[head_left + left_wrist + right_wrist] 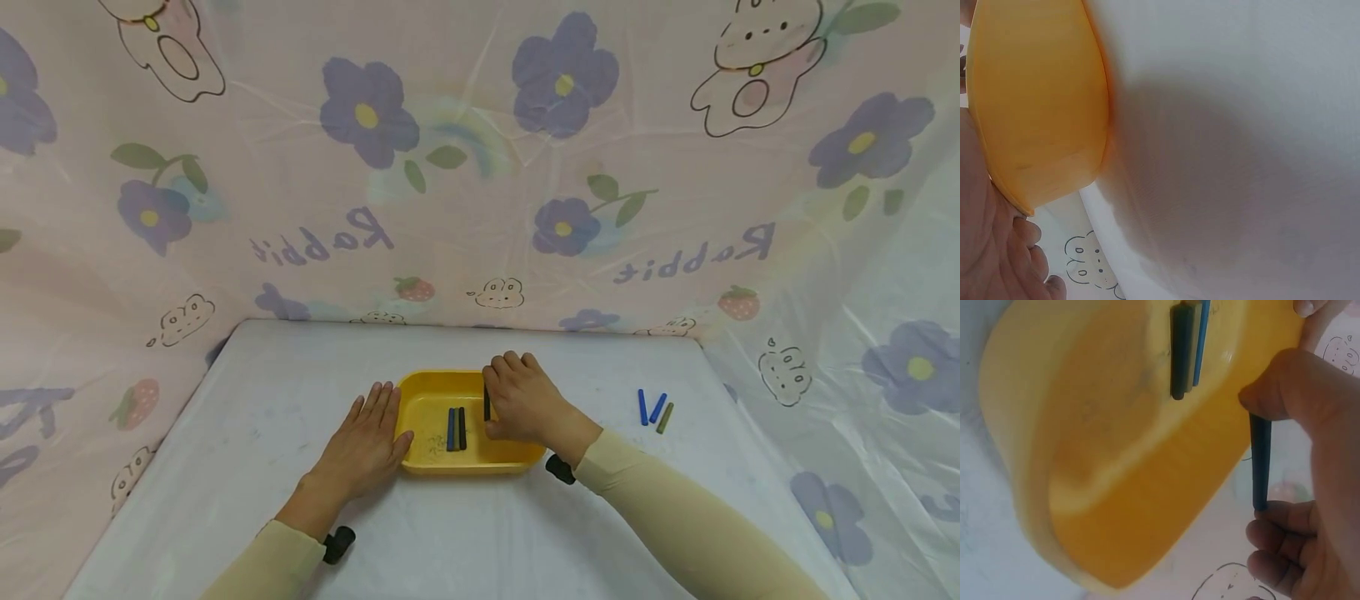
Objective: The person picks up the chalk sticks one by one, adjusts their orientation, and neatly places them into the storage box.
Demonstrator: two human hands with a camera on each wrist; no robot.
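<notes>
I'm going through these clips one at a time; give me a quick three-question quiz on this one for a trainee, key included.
1. How many sticks lie on the white table surface to the right of the yellow tray?
2. True or false: the left hand is gripping a stick.
3. Which item does the right hand hold?
A) a blue stick
B) an olive-green stick
C) a black stick

Key:
1. Three: two blue and one olive-green.
2. False; it rests against the tray's rim.
3. C.
</notes>
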